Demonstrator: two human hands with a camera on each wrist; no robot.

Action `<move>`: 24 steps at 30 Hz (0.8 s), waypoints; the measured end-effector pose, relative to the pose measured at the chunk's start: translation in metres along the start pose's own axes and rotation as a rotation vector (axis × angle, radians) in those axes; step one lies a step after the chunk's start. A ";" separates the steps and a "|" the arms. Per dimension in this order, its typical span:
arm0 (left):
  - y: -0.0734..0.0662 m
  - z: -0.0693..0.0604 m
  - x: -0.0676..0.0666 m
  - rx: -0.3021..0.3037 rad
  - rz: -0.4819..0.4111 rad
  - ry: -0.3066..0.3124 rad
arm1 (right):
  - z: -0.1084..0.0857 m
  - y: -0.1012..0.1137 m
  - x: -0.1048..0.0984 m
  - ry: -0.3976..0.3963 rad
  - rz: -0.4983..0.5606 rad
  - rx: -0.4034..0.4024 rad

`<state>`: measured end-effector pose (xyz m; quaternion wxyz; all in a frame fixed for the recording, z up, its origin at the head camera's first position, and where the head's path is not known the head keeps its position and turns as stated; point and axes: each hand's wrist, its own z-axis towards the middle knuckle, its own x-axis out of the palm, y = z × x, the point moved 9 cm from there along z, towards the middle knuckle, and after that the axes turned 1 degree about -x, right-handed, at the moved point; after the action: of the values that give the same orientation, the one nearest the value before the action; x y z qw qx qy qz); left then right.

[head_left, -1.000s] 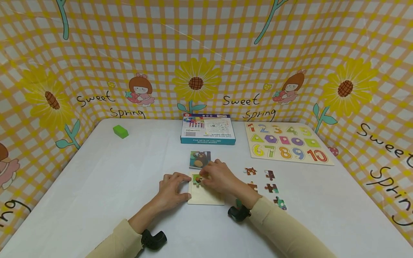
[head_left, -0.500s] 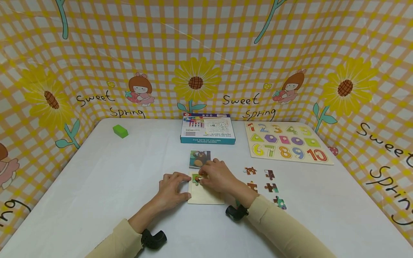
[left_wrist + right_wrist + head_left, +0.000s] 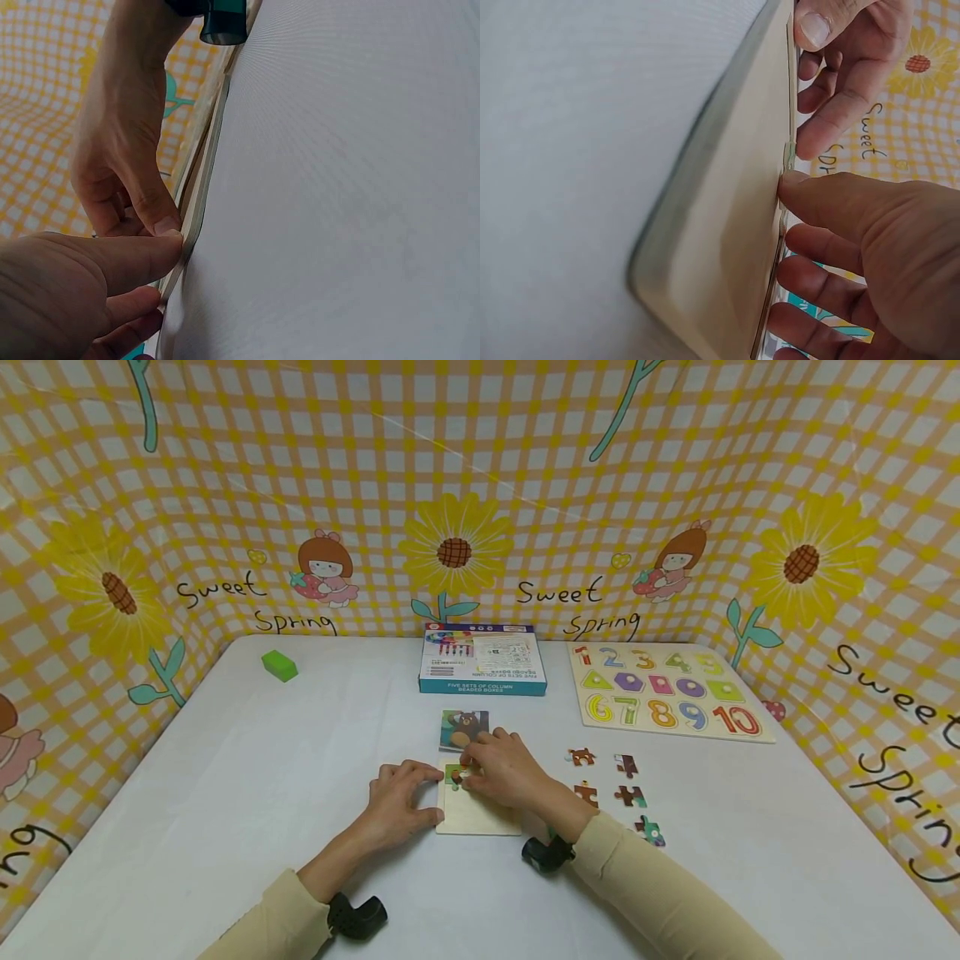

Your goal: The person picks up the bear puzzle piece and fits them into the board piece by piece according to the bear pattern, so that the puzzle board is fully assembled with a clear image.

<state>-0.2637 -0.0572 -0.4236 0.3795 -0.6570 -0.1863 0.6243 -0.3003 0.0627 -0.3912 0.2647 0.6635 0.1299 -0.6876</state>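
Note:
A wooden tray board (image 3: 480,814) lies at the front middle, with a green and brown puzzle piece (image 3: 452,774) in its upper left corner. At the board's left edge my left hand (image 3: 401,803) rests its thumb and a fingertip, spread apart. Over the upper part, my right hand (image 3: 510,774) pinches at a puzzle piece beside the corner one, mostly covered by its fingers. In the right wrist view, the right thumb (image 3: 832,199) presses at the board's surface (image 3: 735,195). A bear picture card (image 3: 459,727) lies just behind the board.
Several loose puzzle pieces, among them a brown one (image 3: 582,757) and a green one (image 3: 651,831), lie to the right. Farther back stand a blue and white box (image 3: 482,687) and a number board (image 3: 675,697). A green block (image 3: 280,665) lies at the back left.
My right hand has shifted slightly left over the board, its wrist moving left too. The left hand stays at the board's edge.

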 end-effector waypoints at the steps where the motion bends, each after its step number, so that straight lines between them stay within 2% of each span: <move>1: 0.000 0.000 0.000 -0.005 0.000 0.000 | 0.000 0.000 0.000 0.000 -0.004 0.000; 15: 0.000 0.000 0.001 -0.001 0.009 0.001 | 0.002 -0.002 0.002 0.002 -0.002 0.011; 24: 0.001 0.001 0.001 -0.002 0.015 -0.004 | -0.001 -0.002 0.000 0.000 0.052 0.014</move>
<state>-0.2646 -0.0572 -0.4252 0.3739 -0.6575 -0.1825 0.6282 -0.3010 0.0650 -0.3917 0.2779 0.6685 0.1079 -0.6814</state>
